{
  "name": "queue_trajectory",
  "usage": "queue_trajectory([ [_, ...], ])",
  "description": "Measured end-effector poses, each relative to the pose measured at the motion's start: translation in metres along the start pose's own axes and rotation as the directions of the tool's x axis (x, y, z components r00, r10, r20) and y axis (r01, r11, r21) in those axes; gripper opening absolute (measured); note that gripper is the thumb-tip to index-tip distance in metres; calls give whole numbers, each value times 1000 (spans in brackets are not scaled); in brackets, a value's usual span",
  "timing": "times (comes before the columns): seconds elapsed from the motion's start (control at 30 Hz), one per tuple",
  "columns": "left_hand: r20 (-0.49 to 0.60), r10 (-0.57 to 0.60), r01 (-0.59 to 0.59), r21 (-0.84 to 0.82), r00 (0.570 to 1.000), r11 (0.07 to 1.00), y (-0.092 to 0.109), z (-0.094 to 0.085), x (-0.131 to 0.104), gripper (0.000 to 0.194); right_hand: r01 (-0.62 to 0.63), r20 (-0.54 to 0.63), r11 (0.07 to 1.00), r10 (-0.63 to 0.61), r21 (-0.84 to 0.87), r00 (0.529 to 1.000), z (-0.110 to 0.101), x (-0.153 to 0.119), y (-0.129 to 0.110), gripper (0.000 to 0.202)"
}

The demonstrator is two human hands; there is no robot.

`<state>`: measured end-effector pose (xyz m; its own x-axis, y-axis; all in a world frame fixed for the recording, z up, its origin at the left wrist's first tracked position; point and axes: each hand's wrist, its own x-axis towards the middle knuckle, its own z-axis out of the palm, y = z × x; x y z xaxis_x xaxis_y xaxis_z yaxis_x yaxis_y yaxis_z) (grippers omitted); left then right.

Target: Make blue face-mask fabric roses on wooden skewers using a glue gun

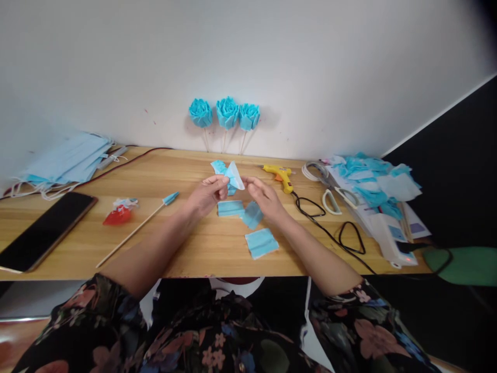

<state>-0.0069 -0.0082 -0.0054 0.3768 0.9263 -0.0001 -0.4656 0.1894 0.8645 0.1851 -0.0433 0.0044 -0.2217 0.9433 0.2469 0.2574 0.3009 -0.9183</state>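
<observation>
Looking down, we see our two bare hands close together over a wooden table (171, 168), near its middle. Our left hand (209, 191) pinches a thin blue-and-white piece (235, 176) between thumb and bent fingers, raised above the tabletop; its white part flares out to the right, with blue folds behind and below. Our right hand (264, 197) is at the flared edge, thumb and fingers near one another; we cannot tell whether they grip it or only hover beside it. The step in hand seems to be shaping this piece. To do it well, we would pinch firmly at the gathered part and work the free edge lightly, since so thin a sheet probably springs open or creases askew. Three blue rectangles (261, 243) lie just below our hands, so lifted wrists would avoid dragging them. To the right lies a yellow glue gun (280, 175), nozzle pointing left; in case it is hot, our right knuckles should steer clear of that tip.
</observation>
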Motion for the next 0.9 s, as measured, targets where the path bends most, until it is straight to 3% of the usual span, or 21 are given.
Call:
queue_trajectory([
  [0.13,-4,-19,19,17,1000,1000,1,3,-3,45,18,-23,1000,-18,-6,1000,4,-3,-2,65],
  [0.37,2,-24,23,42,1000,999,-5,7,-6,47,12,-110,999,-16,-34,994,12,-2,0,48],
  [0.6,-72,-38,42,51,997,998,-9,13,-5,37,10,-198,997,-25,-76,980,19,-3,-3,32],
  [0.9,-28,9,-7,84,1000,996,-12,12,-6,38,-13,-250,995,-13,-103,968,17,-2,-3,37],
])
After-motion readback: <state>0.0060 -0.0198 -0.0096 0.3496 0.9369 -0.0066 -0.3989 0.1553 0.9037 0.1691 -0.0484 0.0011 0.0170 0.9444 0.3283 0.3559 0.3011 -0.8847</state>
